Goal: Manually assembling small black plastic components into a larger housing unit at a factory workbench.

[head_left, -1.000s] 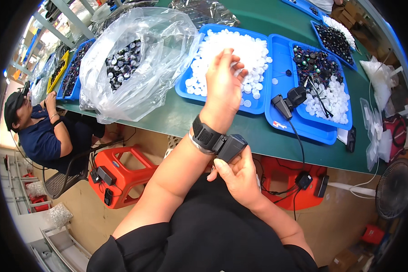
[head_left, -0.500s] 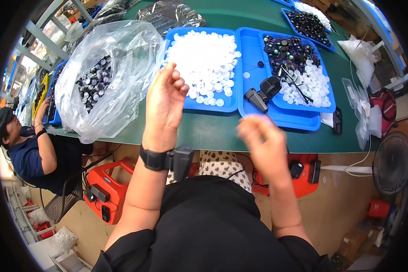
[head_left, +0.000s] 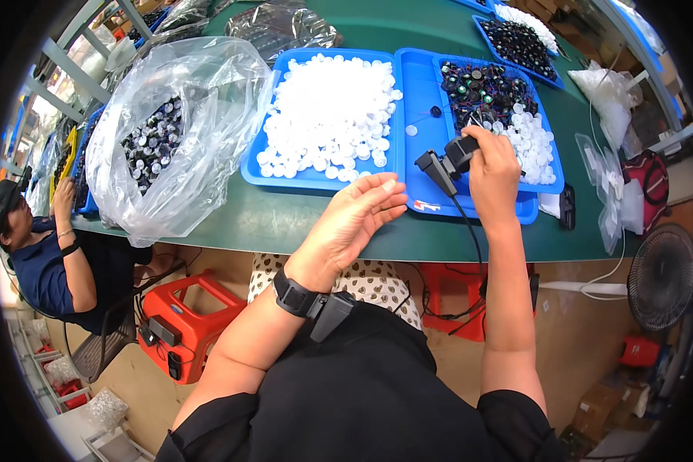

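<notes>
Gripping black corded tool [head_left: 448, 159] over blue tray [head_left: 470, 206]: right hand [head_left: 491, 171], fingers curled shut. Left hand [head_left: 356, 218] open, fingers loosely spread, empty, near white caps [head_left: 327, 115]. Earlier: right hand off tool; left was higher.

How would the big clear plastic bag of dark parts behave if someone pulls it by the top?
The bag is thin, wrinkled film, so it would probably stretch and sag, not lift stiffly. It bulges with many small dark parts, so it is likely heavy, and they would shift. Its mouth looks open, so some might spill onto the table.
</notes>
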